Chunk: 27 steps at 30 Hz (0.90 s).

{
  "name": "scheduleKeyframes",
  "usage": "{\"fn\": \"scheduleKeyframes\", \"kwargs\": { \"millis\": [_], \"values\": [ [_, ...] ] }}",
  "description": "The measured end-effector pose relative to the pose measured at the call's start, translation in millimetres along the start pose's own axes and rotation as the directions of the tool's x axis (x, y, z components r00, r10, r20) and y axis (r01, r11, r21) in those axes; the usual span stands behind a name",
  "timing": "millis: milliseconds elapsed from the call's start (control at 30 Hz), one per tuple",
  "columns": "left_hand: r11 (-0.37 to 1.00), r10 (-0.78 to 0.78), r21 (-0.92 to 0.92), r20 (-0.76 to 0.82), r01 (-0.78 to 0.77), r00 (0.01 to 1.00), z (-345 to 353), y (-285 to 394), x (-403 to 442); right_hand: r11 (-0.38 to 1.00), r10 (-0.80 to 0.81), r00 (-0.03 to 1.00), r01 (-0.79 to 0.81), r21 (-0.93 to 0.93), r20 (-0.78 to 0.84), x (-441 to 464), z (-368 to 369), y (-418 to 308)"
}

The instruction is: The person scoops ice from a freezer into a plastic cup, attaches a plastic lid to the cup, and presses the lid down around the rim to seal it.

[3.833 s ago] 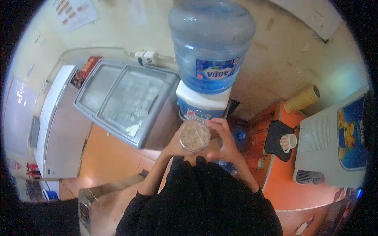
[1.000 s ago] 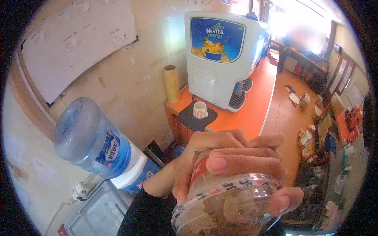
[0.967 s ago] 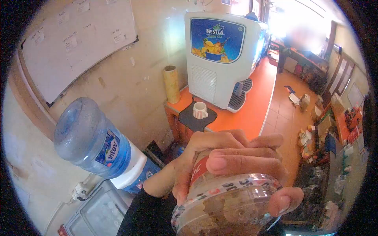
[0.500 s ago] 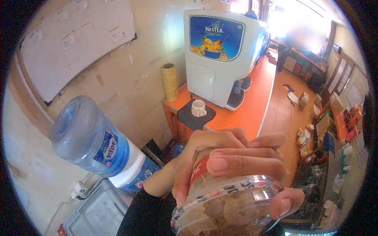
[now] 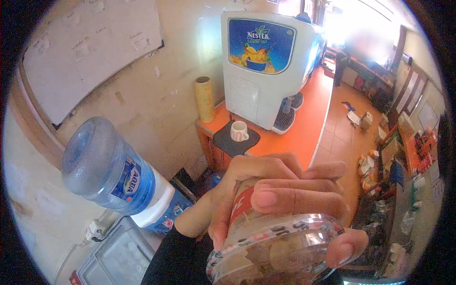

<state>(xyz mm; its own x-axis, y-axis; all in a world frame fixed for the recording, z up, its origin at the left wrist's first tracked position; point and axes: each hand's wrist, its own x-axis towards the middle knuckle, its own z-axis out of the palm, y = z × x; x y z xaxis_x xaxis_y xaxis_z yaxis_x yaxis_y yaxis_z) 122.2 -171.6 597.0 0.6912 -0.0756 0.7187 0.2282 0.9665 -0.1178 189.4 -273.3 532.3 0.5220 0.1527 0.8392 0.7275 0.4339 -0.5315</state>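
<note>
Close to the camera, at the bottom middle, is a clear plastic cup (image 5: 285, 242) with a red band and a printed rim. It is tilted, and something brown shows through its wall. My left hand (image 5: 259, 171) comes in from the black sleeve at the lower left and wraps round the narrower part by the band. Lying across the cup, the fingers of my right hand (image 5: 304, 197) point left, and its thumb presses near the rim at the right. The hands overlap, hiding part of the cup.
An orange counter (image 5: 308, 128) carries a drink dispenser (image 5: 247, 80), a yellowish roll (image 5: 205, 99) and a mug (image 5: 239, 131) on a dark mat (image 5: 228, 146). At left stand a water bottle (image 5: 109, 166) and a grey lidded box (image 5: 118, 256). Cluttered shelves (image 5: 387, 190) line the right.
The cup has tilted slightly in my hands, and its brown contents look a little shifted. Both hands keep nearly the same hold.
</note>
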Motion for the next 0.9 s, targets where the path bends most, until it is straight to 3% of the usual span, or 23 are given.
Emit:
{"fn": "scheduleKeyframes", "kwargs": {
  "millis": [133,167,233,267,300,333,367,433,533,700,733,800,833,867,900],
  "values": [
    [0.952,-0.179,0.240,-0.070,0.191,0.981,13,7,9,1.000,0.012,1.000,-0.012,-0.002,-0.010,0,-3,4],
    [0.995,-0.056,-0.081,-0.057,0.051,0.997,10,-11,5,1.000,0.011,1.000,-0.011,-0.006,-0.014,0,-3,4],
    [0.915,0.067,-0.393,-0.085,-0.095,0.994,5,-13,2,1.000,0.007,1.000,-0.007,-0.004,-0.018,2,-1,6],
    [0.996,0.034,-0.077,-0.043,-0.037,0.998,-5,4,-3,1.000,-0.002,1.000,0.002,-0.008,-0.024,3,-2,6],
    [0.968,-0.011,0.250,-0.015,0.015,1.000,-18,25,-11,1.000,0.010,0.999,-0.010,-0.008,-0.032,4,-2,8],
    [0.832,-0.064,0.552,-0.004,0.055,0.998,-31,48,-19,1.000,0.009,0.999,-0.009,-0.008,-0.034,5,-2,9],
    [0.722,-0.099,0.686,-0.030,0.092,0.995,-45,62,-28,1.000,0.015,0.999,-0.015,-0.007,-0.038,6,-1,12],
    [0.636,-0.048,0.763,-0.115,0.119,0.992,-76,79,-50,0.999,0.039,0.998,-0.038,0.006,-0.049,10,4,19],
    [0.631,0.114,0.764,-0.265,0.136,0.958,-109,77,-89,0.996,0.083,0.996,-0.082,0.034,-0.034,12,11,25],
    [0.660,0.437,0.750,-0.432,0.045,0.789,-117,68,-122,0.970,0.216,0.976,-0.215,0.115,0.008,9,33,27],
    [0.645,0.489,0.764,-0.433,0.021,0.757,-115,70,-122,0.945,0.300,0.954,-0.300,0.130,0.016,9,39,28],
    [0.608,0.574,0.794,-0.430,-0.010,0.697,-112,76,-121,0.791,0.597,0.802,-0.588,0.169,0.002,12,58,30],
    [0.576,0.611,0.817,-0.420,-0.013,0.671,-108,79,-120,0.805,0.562,0.825,-0.562,0.193,0.058,12,66,37],
    [0.545,0.645,0.838,-0.412,-0.009,0.644,-104,82,-118,0.898,0.333,0.922,-0.374,0.231,0.196,18,70,57],
    [0.508,0.677,0.861,-0.400,0.001,0.617,-98,83,-116,0.939,0.074,0.947,-0.172,0.299,0.313,21,75,71]
  ]
}}
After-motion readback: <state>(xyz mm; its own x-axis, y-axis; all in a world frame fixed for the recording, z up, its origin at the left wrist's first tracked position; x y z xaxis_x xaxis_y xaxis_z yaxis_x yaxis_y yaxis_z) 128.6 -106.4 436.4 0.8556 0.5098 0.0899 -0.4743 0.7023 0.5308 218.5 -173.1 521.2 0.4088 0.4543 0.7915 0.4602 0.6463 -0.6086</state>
